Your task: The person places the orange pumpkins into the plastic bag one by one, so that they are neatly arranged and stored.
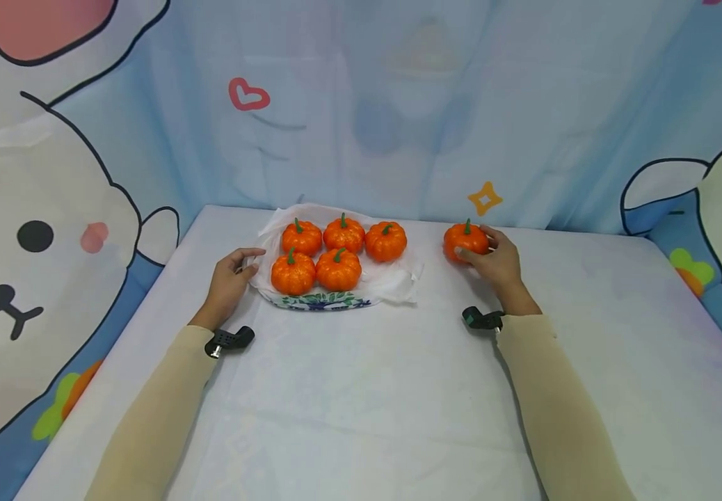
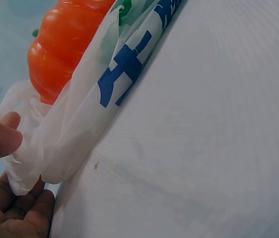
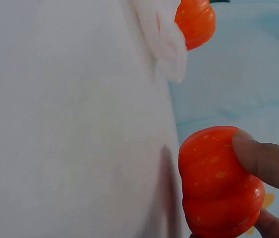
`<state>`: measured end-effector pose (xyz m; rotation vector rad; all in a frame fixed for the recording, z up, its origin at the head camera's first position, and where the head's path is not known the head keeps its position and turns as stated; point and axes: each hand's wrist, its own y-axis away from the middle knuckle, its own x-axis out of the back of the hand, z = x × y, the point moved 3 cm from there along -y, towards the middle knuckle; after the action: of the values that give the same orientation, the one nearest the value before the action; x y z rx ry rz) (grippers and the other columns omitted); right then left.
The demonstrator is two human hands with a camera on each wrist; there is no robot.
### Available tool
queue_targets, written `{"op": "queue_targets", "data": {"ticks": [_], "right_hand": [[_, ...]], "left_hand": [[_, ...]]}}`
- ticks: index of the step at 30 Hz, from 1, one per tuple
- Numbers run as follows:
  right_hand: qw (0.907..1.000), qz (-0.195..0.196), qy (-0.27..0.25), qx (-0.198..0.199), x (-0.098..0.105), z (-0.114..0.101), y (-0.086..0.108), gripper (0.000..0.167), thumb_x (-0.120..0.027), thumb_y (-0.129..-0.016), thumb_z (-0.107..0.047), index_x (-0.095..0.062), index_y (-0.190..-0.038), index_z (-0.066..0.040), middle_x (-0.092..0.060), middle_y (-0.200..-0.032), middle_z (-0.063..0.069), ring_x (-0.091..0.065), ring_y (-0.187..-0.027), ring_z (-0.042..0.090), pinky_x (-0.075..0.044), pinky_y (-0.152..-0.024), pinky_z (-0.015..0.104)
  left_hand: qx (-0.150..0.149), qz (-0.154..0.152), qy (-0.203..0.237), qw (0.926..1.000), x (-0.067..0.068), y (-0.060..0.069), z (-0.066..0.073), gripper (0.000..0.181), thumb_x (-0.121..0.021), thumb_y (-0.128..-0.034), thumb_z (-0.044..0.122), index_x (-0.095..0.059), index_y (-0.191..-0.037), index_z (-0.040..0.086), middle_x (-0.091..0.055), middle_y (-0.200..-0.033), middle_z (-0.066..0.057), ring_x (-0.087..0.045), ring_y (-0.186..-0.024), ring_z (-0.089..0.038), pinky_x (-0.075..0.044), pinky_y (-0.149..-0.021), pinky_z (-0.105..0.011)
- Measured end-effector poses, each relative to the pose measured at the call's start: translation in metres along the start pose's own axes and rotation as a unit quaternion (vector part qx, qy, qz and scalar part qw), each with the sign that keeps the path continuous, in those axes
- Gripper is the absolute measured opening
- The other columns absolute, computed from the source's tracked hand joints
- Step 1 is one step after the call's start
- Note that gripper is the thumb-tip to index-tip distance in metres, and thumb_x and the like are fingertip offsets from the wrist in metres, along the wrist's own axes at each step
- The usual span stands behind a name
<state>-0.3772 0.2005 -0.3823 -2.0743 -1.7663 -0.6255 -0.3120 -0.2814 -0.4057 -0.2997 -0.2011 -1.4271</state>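
Note:
Several small orange toy pumpkins [image 1: 339, 270] with green stems sit in two rows on a spread white plastic bag [image 1: 398, 284] printed in green and blue. My left hand [image 1: 226, 284] is at the bag's left edge, thumb and fingers apart. In the left wrist view the crumpled bag edge [image 2: 30, 163] lies between thumb and fingers; whether they press on it I cannot tell. To the right of the bag, my right hand [image 1: 497, 263] grips another pumpkin [image 1: 461, 240] between thumb and fingers. A shadow lies beside this pumpkin [image 3: 218, 183]; its underside is hidden.
A white cloth covers the table [image 1: 348, 390], whose far edge meets a blue printed curtain [image 1: 348, 139]. The bag and pumpkins lie near that far edge. A black wrist camera sits on each forearm.

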Motion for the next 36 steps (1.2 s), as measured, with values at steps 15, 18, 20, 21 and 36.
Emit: {"op": "queue_targets", "data": {"ticks": [15,18,20,21,36], "right_hand": [[0.9573,-0.251,-0.017,0.142,-0.054,-0.062,0.046,0.072,-0.079,-0.084,-0.027,-0.044,-0.147,-0.017,-0.048,-0.146,0.012,-0.053,-0.126,0.033,-0.047,-0.106,0.044],[0.9565,-0.259,-0.012,0.135,-0.064,-0.059,0.048,0.070,-0.079,-0.084,-0.021,-0.046,-0.146,-0.015,-0.048,-0.146,0.013,-0.053,-0.126,0.035,-0.045,-0.108,0.048],[0.9567,-0.257,-0.011,0.135,-0.068,-0.057,0.049,0.070,-0.079,-0.084,-0.018,-0.046,-0.145,-0.013,-0.047,-0.146,0.014,-0.054,-0.126,0.036,-0.045,-0.108,0.048],[0.9569,-0.256,-0.012,0.136,-0.069,-0.057,0.050,0.070,-0.079,-0.083,-0.017,-0.046,-0.145,-0.012,-0.047,-0.147,0.014,-0.054,-0.126,0.036,-0.045,-0.107,0.048],[0.9403,-0.256,0.133,0.181,-0.082,-0.068,0.060,0.075,-0.073,-0.088,-0.028,-0.036,-0.152,-0.012,-0.037,-0.155,0.019,-0.052,-0.129,0.040,-0.045,-0.107,0.051]], "left_hand": [[0.004,0.002,-0.010,0.9999,0.001,-0.002,-0.001,0.030,-0.052,-0.0988,0.004,-0.063,-0.127,0.006,-0.050,-0.147,-0.012,-0.036,-0.142,-0.025,-0.023,-0.122,-0.045],[0.003,0.001,-0.008,1.0000,0.000,-0.002,-0.002,0.030,-0.052,-0.0986,0.004,-0.063,-0.127,0.006,-0.050,-0.147,-0.012,-0.034,-0.144,-0.025,-0.022,-0.122,-0.045],[0.001,0.001,-0.008,1.0000,0.000,-0.002,-0.002,0.030,-0.052,-0.0985,0.004,-0.063,-0.127,0.005,-0.050,-0.147,-0.013,-0.034,-0.145,-0.025,-0.022,-0.123,-0.045],[0.000,0.000,-0.009,1.0000,0.000,-0.002,-0.002,0.030,-0.052,-0.0985,0.004,-0.063,-0.127,0.005,-0.050,-0.147,-0.013,-0.034,-0.145,-0.025,-0.022,-0.123,-0.045],[-0.027,0.001,0.013,0.9995,0.001,-0.007,-0.002,0.029,-0.053,-0.0978,0.002,-0.063,-0.125,0.001,-0.055,-0.138,-0.017,-0.040,-0.136,-0.026,-0.026,-0.118,-0.042]]}}
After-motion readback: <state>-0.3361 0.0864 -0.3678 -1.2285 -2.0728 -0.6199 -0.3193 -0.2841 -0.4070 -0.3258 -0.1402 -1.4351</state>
